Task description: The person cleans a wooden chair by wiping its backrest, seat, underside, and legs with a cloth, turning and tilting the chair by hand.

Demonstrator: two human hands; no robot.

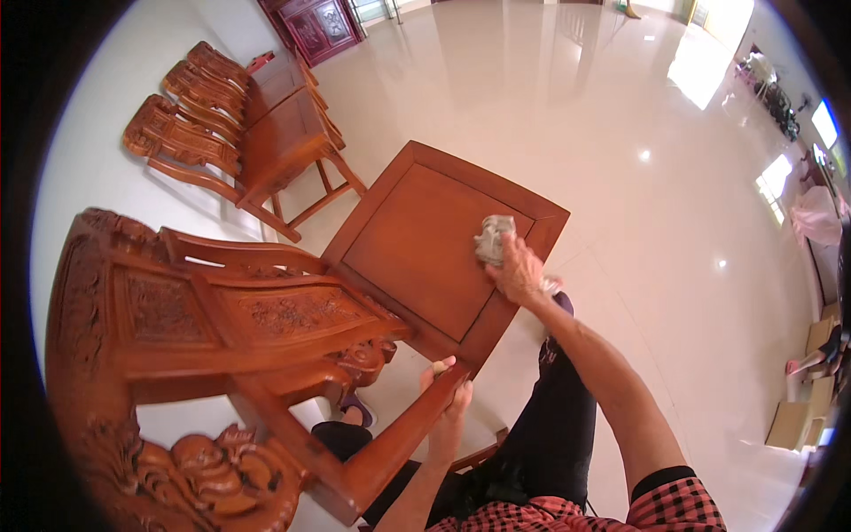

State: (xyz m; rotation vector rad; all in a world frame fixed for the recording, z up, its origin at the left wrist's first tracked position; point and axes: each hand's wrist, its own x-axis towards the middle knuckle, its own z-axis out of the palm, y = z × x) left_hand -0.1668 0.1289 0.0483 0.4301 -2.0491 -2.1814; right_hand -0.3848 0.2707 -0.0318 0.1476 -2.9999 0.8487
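Observation:
A square seat panel of reddish-brown wood [412, 246] lies below me, joined or set close to a carved wooden backrest [286, 312] on the left; which of the two I cannot tell. My right hand [517, 271] presses a crumpled grey-beige cloth [495, 241] onto the panel near its right edge. Around the end of a smooth wooden armrest [409, 432], at the panel's near corner, my left hand [447, 392] has its fingers wrapped.
Carved wooden chairs [279, 139] stand along the white wall at upper left, with a dark red cabinet [319, 30] beyond. Cardboard boxes [791, 422] and part of another person [808, 362] are at the right edge. Glossy tile floor [651, 219] surrounds the furniture.

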